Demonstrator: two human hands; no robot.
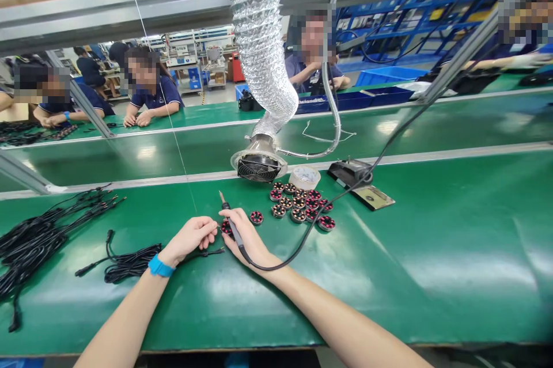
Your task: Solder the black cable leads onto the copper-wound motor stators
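Both hands at center frame, over the green bench [345, 299].

Right hand [248, 238]: closed around a soldering iron [235, 234], handle slanting across the fingers, tip pointing up and slightly left, clear of the part. Its cord [309, 230] loops below the hand, then climbs to upper right.

Worked part: red-and-black round coil part [226, 227], center frame, between the 2 hands, partly hidden by the right thumb and the iron.

Left hand [196, 238]: thumb and index pinched together at the part's left edge; can't tell what's in the pinch, too small. Blue wristband [161, 265] on that wrist. Coiled black cable [132, 261] lies lower left, stripped end poking out just below the fingers.

1 loose coil part [256, 217] sits just right of the right hand. Cluster of coil parts [299, 203] further right, tape roll [305, 177] behind it. Iron stand [351, 172] right of the roll.

Fume extractor [259, 165] hangs top center on foil duct [263, 40]. Cable pile [38, 235] at left edge.
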